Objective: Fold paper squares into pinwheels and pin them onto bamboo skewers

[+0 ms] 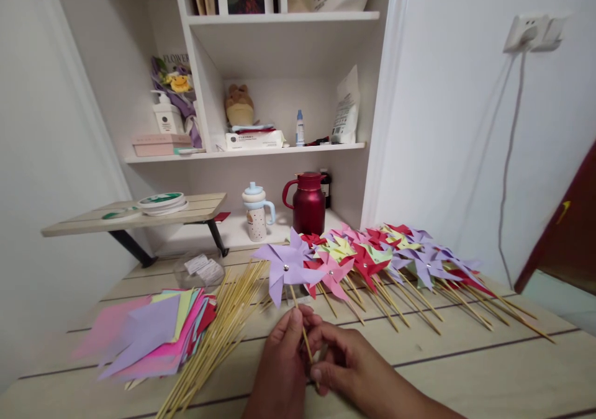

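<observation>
Table: pinwheel upright (stick slightly tilted).

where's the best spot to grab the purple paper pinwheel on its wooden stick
Probably low on the thin wooden stick, coming from the near side, where both hands already pinch it. The purple paper pinwheel has flimsy folded blades at the top that would likely crush.

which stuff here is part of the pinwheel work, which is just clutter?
In use: purple pinwheel held by left hand and right hand; finished pinwheels; bamboo sticks; paper squares.
Lying about: red flask; sippy cup; tape rolls.
</observation>
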`<state>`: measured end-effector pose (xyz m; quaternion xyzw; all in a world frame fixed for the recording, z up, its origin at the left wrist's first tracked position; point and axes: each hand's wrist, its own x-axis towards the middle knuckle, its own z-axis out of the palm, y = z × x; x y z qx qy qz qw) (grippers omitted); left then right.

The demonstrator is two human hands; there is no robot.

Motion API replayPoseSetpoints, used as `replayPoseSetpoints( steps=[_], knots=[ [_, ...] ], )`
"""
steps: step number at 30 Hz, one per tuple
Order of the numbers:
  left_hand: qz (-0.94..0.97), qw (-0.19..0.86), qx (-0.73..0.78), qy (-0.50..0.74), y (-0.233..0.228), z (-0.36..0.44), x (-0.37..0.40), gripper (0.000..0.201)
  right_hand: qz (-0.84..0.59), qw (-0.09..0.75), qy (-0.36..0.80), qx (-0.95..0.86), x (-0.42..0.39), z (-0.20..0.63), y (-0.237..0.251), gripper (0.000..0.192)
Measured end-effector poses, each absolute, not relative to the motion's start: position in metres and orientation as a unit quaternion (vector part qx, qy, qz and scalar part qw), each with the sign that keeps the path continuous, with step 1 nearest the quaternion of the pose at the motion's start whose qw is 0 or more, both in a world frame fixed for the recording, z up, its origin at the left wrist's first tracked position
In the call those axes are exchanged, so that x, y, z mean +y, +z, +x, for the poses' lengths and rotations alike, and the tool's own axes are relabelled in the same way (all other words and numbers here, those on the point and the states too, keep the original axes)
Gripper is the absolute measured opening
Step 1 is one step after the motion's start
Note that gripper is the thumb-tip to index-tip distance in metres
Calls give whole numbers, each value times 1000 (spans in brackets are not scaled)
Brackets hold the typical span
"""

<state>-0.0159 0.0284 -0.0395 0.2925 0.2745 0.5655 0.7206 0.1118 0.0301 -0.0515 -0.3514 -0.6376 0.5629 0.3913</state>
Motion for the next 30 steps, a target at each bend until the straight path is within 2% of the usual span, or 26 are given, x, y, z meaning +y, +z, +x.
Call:
replayPoseSetpoints(
  steps=[9, 11, 14, 17, 25, 30],
  knots=[
    [339, 723, 243, 551, -45, -13, 33, 28, -328, 408, 572, -631, 33, 111, -55, 12],
    [348, 720, 246, 548, -43, -12, 32, 30, -316, 419, 583, -621, 33, 110, -57, 21],
    [361, 718, 249, 541, -40, -11, 30, 32, -310, 425, 592, -611, 34, 111, -59, 44],
    [377, 715, 243, 536, -40, -11, 30, 32, -312, 428, 592, -608, 35, 111, -61, 51],
    [391, 719, 234, 525, -45, -13, 33, 34, -311, 429, 596, -603, 35, 112, -57, 44],
    [377, 720, 243, 529, -46, -12, 33, 37, -298, 423, 594, -616, 36, 113, -60, 20]
  ],
)
